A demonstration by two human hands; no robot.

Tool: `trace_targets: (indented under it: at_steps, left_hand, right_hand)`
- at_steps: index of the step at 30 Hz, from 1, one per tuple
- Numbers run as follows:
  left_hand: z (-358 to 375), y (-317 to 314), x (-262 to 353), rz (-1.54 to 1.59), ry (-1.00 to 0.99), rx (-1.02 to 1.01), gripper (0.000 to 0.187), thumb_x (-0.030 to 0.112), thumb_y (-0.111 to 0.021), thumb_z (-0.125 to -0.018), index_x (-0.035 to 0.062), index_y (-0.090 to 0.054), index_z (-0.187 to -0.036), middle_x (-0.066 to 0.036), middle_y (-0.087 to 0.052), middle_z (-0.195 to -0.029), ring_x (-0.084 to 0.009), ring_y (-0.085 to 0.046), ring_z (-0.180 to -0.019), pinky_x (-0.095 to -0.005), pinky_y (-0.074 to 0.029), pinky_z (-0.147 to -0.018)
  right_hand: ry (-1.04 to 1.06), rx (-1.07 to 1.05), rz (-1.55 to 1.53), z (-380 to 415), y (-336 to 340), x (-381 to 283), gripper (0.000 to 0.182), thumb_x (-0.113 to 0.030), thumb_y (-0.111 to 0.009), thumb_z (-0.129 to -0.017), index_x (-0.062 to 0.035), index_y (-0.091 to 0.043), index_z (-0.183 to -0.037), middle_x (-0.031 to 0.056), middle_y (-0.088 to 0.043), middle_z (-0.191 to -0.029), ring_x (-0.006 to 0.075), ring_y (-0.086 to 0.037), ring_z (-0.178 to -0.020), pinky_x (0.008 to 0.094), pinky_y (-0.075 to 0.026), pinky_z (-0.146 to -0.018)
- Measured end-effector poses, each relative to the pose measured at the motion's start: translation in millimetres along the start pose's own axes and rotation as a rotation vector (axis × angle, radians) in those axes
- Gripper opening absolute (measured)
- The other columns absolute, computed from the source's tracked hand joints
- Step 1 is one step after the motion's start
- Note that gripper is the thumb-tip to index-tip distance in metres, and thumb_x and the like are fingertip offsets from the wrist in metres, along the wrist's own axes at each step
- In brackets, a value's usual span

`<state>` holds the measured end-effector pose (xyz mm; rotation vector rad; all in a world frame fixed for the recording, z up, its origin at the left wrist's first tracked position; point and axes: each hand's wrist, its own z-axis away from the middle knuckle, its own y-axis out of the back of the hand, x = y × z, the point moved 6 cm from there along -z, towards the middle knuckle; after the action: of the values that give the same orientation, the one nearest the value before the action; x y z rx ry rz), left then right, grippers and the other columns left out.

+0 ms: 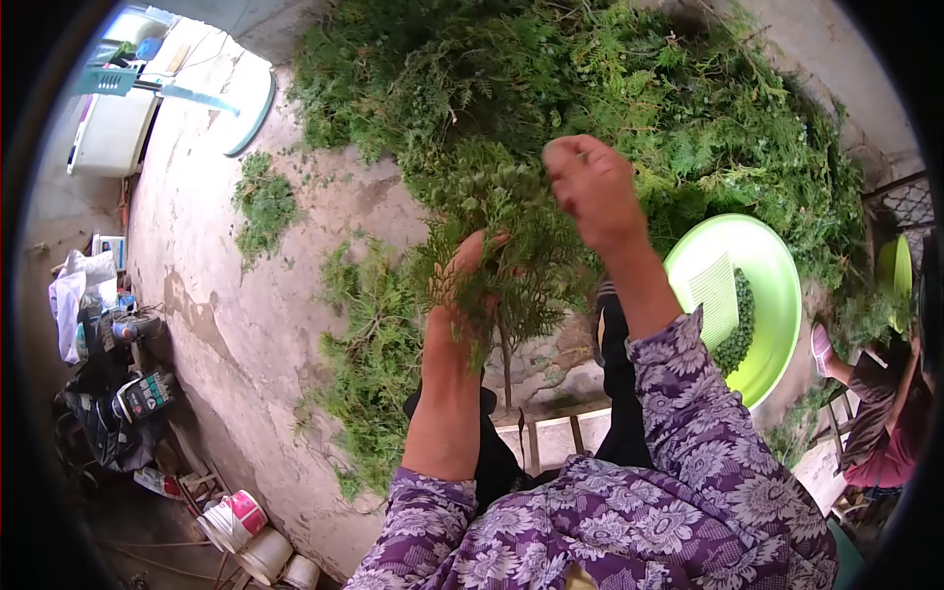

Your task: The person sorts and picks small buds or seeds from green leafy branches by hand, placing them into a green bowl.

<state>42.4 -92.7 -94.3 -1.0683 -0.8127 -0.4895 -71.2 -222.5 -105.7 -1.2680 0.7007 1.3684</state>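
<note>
My left hand (467,270) is closed around a leafy evergreen branch (536,246), whose bare stem points down toward my lap. Its sprays hide part of my fingers. My right hand (593,187) is raised just to the right of the branch top, fingers curled together and slightly blurred; whatever may be in them is too small to make out. To the right of my right forearm sits a lime-green basin (782,295). Small round green cones (737,324) are heaped in it beside a pale ribbed panel (713,300).
A large pile of evergreen cuttings (442,79) spreads in front of me. Smaller cuttings (374,334) lie at left on the concrete floor (226,324). Buckets (234,521) and bags stand along the left edge. Another person (885,403) sits at far right near a green basin (895,265).
</note>
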Motion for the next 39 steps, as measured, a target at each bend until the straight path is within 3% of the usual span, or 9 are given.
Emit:
trace_targets:
  at_steps: [1,3,4,7,13,18,28,36,39]
  left_hand:
    - [0.1,2.6,0.8,0.002,-0.028,0.043,0.044,0.037,-0.052,-0.082,-0.0026,-0.058,-0.100,-0.006,-0.052,-0.082,-0.0206,-0.047,-0.075,-0.0386,-0.042,-0.071]
    - [-5.1,24.9,-7.6,0.063,0.017,0.033,0.045,0.038,-0.054,-0.080,-0.0020,-0.057,-0.100,-0.007,-0.051,-0.080,-0.0205,-0.046,-0.073,-0.0383,-0.041,-0.070]
    - [-8.3,33.8,-13.5,0.124,0.063,0.020,0.046,0.038,-0.056,-0.078,-0.0013,-0.057,-0.101,-0.007,-0.051,-0.078,-0.0204,-0.044,-0.071,-0.0380,-0.040,-0.068]
    - [-16.1,34.4,-15.2,0.412,0.062,-0.079,0.033,0.023,-0.046,-0.086,-0.0051,-0.052,-0.103,-0.016,-0.054,-0.094,-0.0249,-0.054,-0.078,-0.0379,-0.047,-0.069]
    - [-14.7,18.8,-8.7,0.409,0.130,0.070,0.031,0.019,-0.050,-0.084,-0.0107,-0.052,-0.092,-0.011,-0.048,-0.074,-0.0226,-0.045,-0.059,-0.0396,-0.043,-0.057]
    - [-16.8,17.3,-9.1,0.438,0.100,0.026,0.028,0.018,-0.051,-0.083,-0.0087,-0.053,-0.091,-0.011,-0.049,-0.074,-0.0228,-0.046,-0.058,-0.0399,-0.043,-0.055]
    - [-25.5,39.7,-26.2,0.318,0.216,0.092,0.023,0.016,-0.056,-0.080,-0.0064,-0.056,-0.085,-0.012,-0.054,-0.080,-0.0223,-0.050,-0.058,-0.0385,-0.046,-0.055]
    - [-13.5,25.2,-17.7,0.385,0.102,0.037,0.026,0.020,-0.056,-0.080,-0.0059,-0.057,-0.085,-0.013,-0.054,-0.079,-0.0235,-0.051,-0.065,-0.0414,-0.047,-0.060]
    - [-14.4,24.6,-14.8,0.370,0.061,-0.062,0.033,0.026,-0.059,-0.078,-0.0018,-0.056,-0.095,-0.009,-0.051,-0.078,-0.0209,-0.047,-0.068,-0.0368,-0.043,-0.062]
  right_hand:
    - [0.000,-0.002,-0.001,-11.0,15.7,3.2,0.014,-0.013,-0.058,-0.081,-0.0011,-0.055,-0.087,-0.0032,-0.048,-0.061,0.0009,-0.039,-0.046,0.0149,-0.027,-0.036]
    - [-0.215,-0.118,-0.774,-39.1,50.5,21.8,0.014,-0.012,-0.056,-0.081,0.0009,-0.053,-0.087,0.0002,-0.050,-0.067,0.0020,-0.039,-0.047,0.0154,-0.027,-0.035]
    - [-0.231,-0.161,-0.827,-35.7,51.0,17.4,0.012,-0.010,-0.054,-0.081,0.0005,-0.053,-0.087,0.0042,-0.053,-0.074,0.0035,-0.040,-0.049,0.0152,-0.028,-0.035]
    - [-0.196,-0.167,-0.556,-14.3,16.8,-0.8,0.008,-0.010,-0.052,-0.081,-0.0019,-0.052,-0.083,0.0074,-0.055,-0.075,0.0058,-0.048,-0.053,0.0135,-0.031,-0.037]
    - [-0.304,-0.360,-0.514,-3.7,-15.2,9.8,0.012,-0.009,-0.047,-0.084,-0.0025,-0.052,-0.093,0.0085,-0.057,-0.082,0.0056,-0.050,-0.055,0.0141,-0.032,-0.036]
    - [-0.283,-0.414,-0.371,2.3,-22.3,7.8,0.023,-0.010,-0.049,-0.085,-0.0018,-0.050,-0.106,0.0068,-0.057,-0.082,0.0044,-0.051,-0.055,0.0140,-0.032,-0.037]
    - [-0.183,-0.420,-0.366,2.8,-25.6,4.6,0.022,-0.011,-0.061,-0.079,-0.0027,-0.053,-0.098,-0.0011,-0.052,-0.069,0.0042,-0.045,-0.050,0.0157,-0.031,-0.039]
    - [0.071,-0.187,0.017,1.7,-21.3,2.0,0.013,-0.008,-0.058,-0.081,-0.0015,-0.055,-0.092,-0.0031,-0.049,-0.063,0.0035,-0.040,-0.047,0.0164,-0.030,-0.040]
    - [0.031,-0.050,-0.238,-15.5,9.5,5.9,0.010,-0.008,-0.059,-0.080,-0.0012,-0.056,-0.086,0.0030,-0.055,-0.065,0.0045,-0.046,-0.049,0.0164,-0.034,-0.040]
